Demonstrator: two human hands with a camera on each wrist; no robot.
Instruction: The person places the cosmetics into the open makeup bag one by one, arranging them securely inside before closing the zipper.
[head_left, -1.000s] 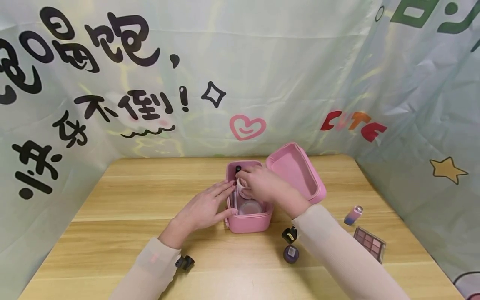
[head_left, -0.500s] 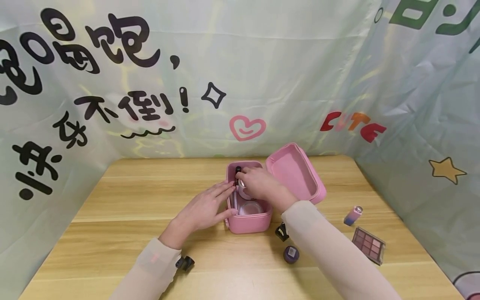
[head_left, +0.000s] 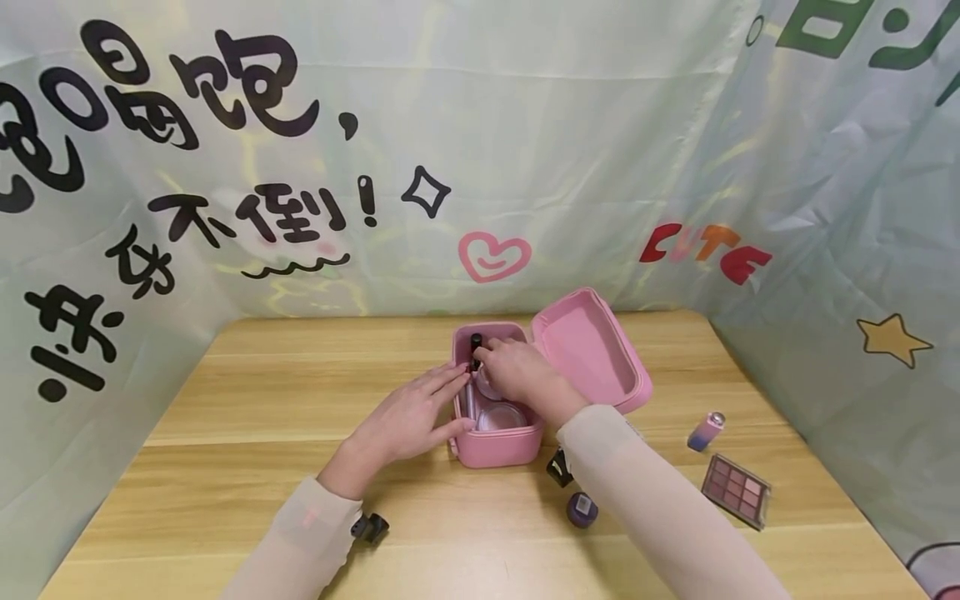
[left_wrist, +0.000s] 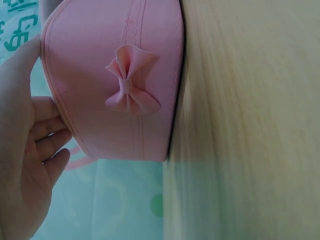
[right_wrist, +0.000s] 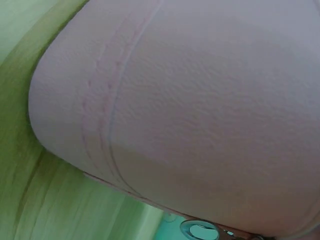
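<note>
A pink cosmetic case (head_left: pixel 498 450), unzipped, stands at the middle of the table. My left hand (head_left: pixel 408 417) rests on its left rim with the fingers fairly straight; in the left wrist view, that hand (left_wrist: pixel 30 145) touches the zipper edge above a pink bow (left_wrist: pixel 127 87). My right hand (head_left: pixel 517 371) reaches inside the case, over a pale round container (head_left: pixel 487 386); its fingertips are largely hidden, and I cannot tell whether they grip it. Also inside are a clear-lidded round container (head_left: pixel 501 415), a black-capped tube (head_left: pixel 476 343) and a slim pale stick (head_left: pixel 470 400) along the left wall.
The pink lid (head_left: pixel 592 350) lies folded back to the right. On the table's right are a pink-and-blue lipstick tube (head_left: pixel 707 432) and an eyeshadow palette (head_left: pixel 737 490). A small dark purple jar (head_left: pixel 582 509) sits in front, close to my right sleeve (head_left: pixel 645 492). A printed cloth hangs behind.
My right hand has lowered the pale round container into the case, and the forearm has shifted slightly left, uncovering more of the palette. The left hand has stayed put.
</note>
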